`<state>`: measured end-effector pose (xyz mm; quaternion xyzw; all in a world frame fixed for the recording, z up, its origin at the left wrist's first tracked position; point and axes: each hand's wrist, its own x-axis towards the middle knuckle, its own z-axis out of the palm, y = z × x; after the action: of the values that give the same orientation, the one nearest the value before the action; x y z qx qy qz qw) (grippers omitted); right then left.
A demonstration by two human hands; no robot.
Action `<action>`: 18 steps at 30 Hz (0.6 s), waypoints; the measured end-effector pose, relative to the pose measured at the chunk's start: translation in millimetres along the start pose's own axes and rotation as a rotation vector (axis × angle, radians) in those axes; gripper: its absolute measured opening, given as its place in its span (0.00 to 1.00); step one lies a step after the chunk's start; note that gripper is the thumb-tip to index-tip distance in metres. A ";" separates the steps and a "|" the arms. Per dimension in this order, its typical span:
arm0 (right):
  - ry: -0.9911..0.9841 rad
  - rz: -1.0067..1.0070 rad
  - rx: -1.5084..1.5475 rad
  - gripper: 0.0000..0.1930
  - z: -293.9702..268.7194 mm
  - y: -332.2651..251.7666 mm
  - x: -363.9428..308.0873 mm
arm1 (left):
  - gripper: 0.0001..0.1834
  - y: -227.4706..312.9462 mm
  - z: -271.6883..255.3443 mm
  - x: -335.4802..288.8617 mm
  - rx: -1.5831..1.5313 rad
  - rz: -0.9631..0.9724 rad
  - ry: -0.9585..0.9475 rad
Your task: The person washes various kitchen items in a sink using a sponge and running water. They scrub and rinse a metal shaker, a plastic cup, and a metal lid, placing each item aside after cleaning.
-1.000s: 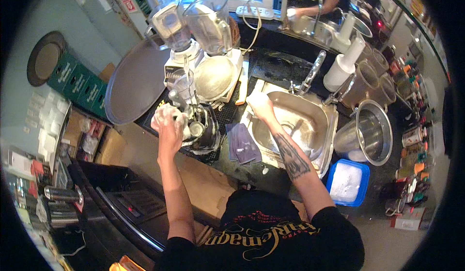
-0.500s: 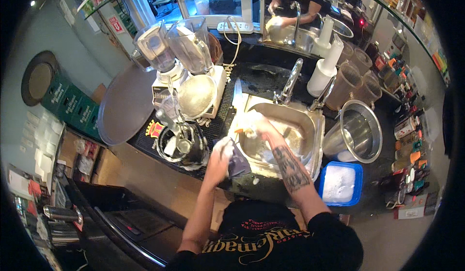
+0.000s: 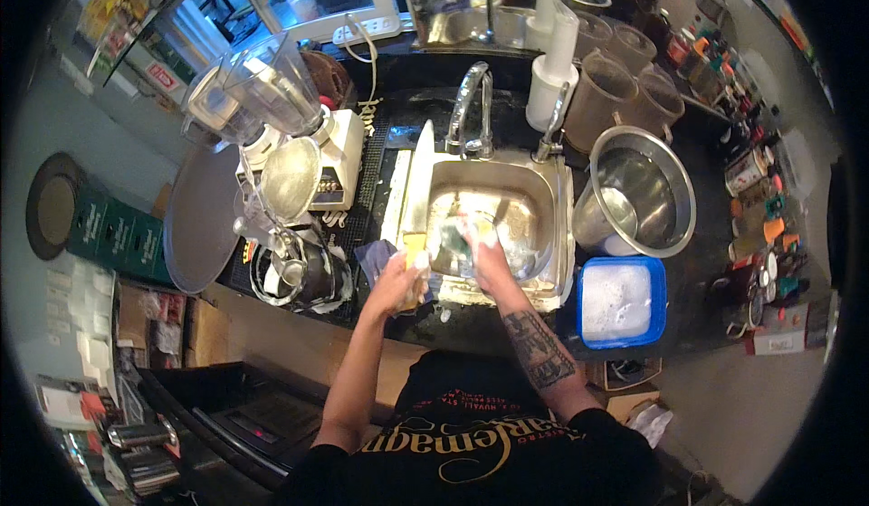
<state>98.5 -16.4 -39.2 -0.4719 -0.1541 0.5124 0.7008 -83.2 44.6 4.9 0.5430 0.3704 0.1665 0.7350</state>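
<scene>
My left hand (image 3: 398,284) is closed round the yellow handle of a long kitchen knife (image 3: 420,185). The blade points away from me along the left rim of the steel sink (image 3: 552,225). Over the basin, my right hand (image 3: 490,260) is closed on a dark green and yellow scrubbing sponge (image 3: 456,235), somewhat blurred, with white foam on the fingers. The sponge is apart from the blade. Beside my left hand lies a dark cloth (image 3: 374,258), partly hidden by that hand. Tall chrome tap (image 3: 463,112) stands behind the basin.
A blue tub of suds (image 3: 658,302) and a large steel bucket (image 3: 683,203) stand right of the sink. At left are two blenders (image 3: 339,157), a sieve (image 3: 290,180), a black container with utensils (image 3: 337,275) and a round tray (image 3: 195,225). Brown pitchers (image 3: 599,94) stand behind.
The view has shifted, so the counter appears higher and further left. My left hand now plainly grips the knife's handle at the sink's left edge, and my right hand has drawn away from it.
</scene>
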 end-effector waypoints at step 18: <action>-0.337 0.201 0.075 0.13 46.5 2.1 -7.4 | 0.22 31.8 20.0 -55.0 0.896 0.005 0.272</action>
<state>61.7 0.7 -15.3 -0.3659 -0.2020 0.6568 0.6277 -100.6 6.8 56.9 0.7811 0.4975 0.0614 0.3724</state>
